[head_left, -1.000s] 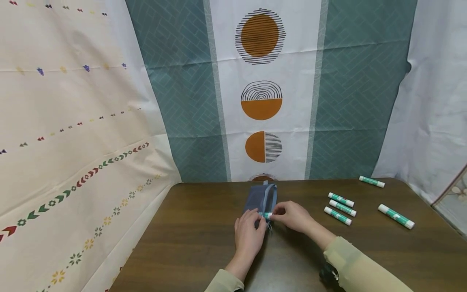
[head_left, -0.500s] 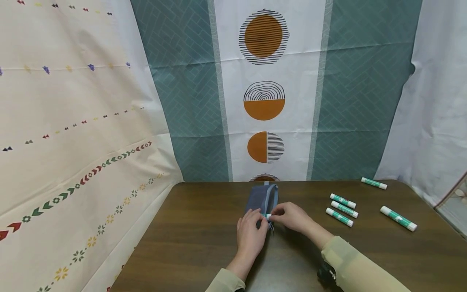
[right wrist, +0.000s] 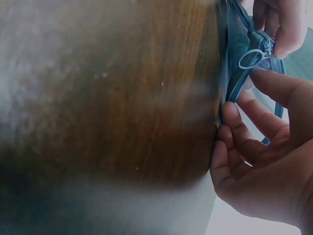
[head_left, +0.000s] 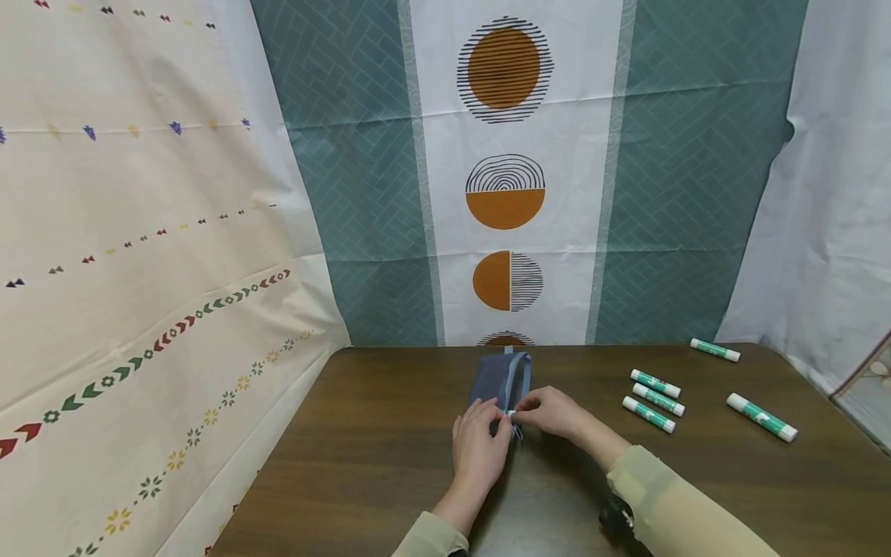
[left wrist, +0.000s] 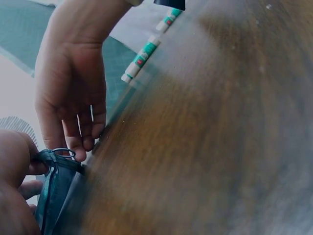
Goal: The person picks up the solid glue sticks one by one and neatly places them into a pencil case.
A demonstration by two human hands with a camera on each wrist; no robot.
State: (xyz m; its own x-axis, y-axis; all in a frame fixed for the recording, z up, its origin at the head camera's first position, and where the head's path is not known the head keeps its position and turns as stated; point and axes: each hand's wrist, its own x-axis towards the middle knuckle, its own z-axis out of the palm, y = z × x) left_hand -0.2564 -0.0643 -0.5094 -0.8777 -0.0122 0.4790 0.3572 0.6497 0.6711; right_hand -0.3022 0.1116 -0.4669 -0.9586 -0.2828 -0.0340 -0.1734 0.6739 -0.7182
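On a dark brown wooden tabletop [head_left: 362,441], a slate-blue fabric zip pouch [head_left: 490,379] lies with its long axis running away from the person, far end leaning slightly right and open zipped edge facing right. A thin round pull ring [right wrist: 241,58] hangs at its near end. The left hand [head_left: 480,445] has its grip clamped on that near end; the right hand [head_left: 554,411], thumb and forefinger together, pinches the white end of a green-and-white tube [head_left: 511,413] at the opening, its remainder hidden from the head view. To the right, three slim green-and-white tubes [head_left: 657,401] lie nearly parallel, slanting from far left to near right. A fourth [head_left: 715,350] sits near the far edge and a thicker green-and-white tube [head_left: 762,417] farther right, both slanting alike.
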